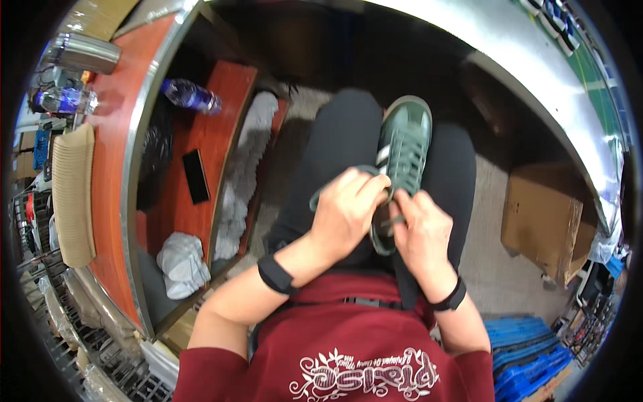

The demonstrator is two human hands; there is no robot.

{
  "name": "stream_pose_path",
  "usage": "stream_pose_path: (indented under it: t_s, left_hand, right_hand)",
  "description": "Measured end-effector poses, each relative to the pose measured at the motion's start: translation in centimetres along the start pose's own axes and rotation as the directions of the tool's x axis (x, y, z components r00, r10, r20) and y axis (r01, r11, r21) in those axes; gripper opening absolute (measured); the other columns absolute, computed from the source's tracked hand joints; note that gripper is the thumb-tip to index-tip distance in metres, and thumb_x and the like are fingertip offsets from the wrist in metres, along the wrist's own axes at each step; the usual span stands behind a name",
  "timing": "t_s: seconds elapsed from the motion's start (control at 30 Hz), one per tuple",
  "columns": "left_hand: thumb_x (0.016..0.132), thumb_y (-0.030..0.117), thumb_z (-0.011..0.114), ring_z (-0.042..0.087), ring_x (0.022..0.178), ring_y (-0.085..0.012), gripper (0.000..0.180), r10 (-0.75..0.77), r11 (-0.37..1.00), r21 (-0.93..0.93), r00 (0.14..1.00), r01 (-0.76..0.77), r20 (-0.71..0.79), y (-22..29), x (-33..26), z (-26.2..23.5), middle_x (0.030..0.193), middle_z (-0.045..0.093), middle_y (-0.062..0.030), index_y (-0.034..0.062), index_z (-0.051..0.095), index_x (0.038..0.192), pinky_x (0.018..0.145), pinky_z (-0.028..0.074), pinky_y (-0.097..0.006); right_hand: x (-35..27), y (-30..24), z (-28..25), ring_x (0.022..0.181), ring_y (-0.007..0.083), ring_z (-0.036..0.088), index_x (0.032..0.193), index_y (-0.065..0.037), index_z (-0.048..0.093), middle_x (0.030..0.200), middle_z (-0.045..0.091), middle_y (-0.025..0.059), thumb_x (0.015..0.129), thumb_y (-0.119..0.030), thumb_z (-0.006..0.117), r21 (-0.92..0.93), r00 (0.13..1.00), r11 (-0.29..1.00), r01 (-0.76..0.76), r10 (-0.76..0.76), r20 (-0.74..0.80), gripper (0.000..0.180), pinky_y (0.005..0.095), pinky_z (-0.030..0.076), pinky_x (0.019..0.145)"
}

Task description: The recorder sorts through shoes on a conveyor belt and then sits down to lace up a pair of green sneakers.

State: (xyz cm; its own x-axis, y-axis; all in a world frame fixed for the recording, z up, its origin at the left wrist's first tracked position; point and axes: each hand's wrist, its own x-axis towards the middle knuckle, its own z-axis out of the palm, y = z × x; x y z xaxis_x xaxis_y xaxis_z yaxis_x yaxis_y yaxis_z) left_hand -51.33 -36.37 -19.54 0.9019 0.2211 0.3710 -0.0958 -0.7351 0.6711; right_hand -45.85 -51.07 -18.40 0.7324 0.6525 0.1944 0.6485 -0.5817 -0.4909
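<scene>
- A green suede-like sneaker (404, 151) with a white stripe lies on the person's lap.
- Left hand (347, 209) and right hand (422, 231) pinch its flat laces (396, 220).
- The hands hide the heel.

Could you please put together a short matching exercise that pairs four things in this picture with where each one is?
Things:
1. green shoe
2. black phone
3. cardboard box
4. blue crates

Places:
A. on the reddish shelf at the left
B. on the floor at the right, under the metal counter
C. on the person's lap, at both hands
D. at the lower right edge

Pairs: 1-C, 2-A, 3-B, 4-D
</scene>
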Motion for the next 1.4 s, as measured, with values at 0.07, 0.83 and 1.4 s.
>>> stream_pose_path:
  t_s: [0.07,0.83,1.4]
  left_hand:
    - [0.074,-0.002,0.067,0.061,0.071,-0.0269,0.037,-0.156,0.984,-0.083,0.987,0.159,0.045,0.6,-1.2,0.6,0.076,0.062,-0.0103,0.0008,0.060,0.111,0.061,0.050,-0.036]
    - [0.087,0.024,0.065,0.059,0.070,-0.0255,0.020,0.320,0.819,-0.573,0.842,-0.015,0.435,8.3,-1.0,-1.8,0.076,0.059,-0.0076,0.0046,0.061,0.084,0.063,0.046,-0.037]
    - [0.098,0.037,0.050,0.060,0.086,-0.0178,0.041,-0.280,0.522,-0.316,0.509,0.792,0.814,6.3,2.4,-5.7,0.111,0.060,-0.0163,0.0010,0.058,0.117,0.080,0.049,-0.031]
  right_hand:
    - [-0.6,0.1,0.8,0.059,0.0251,0.060,0.095,-0.005,0.065,0.071,0.052,0.0075,0.075,-0.008,0.070,-0.037,1.000,0.999,-0.003,0.003,-0.009,0.021,0.0360,0.048,0.050]
    - [-0.6,1.9,-7.1,0.068,0.0101,0.056,0.088,0.002,0.066,0.075,0.062,0.0043,0.102,-0.039,0.038,0.690,0.803,0.423,-0.588,0.404,0.437,0.052,0.0231,0.047,0.064]
    - [-1.9,-1.1,-9.0,0.063,0.0335,0.060,0.087,-0.002,0.055,0.066,0.056,0.0159,0.090,-0.011,0.054,0.558,0.936,0.816,-0.149,-0.066,0.346,0.010,0.0414,0.049,0.059]
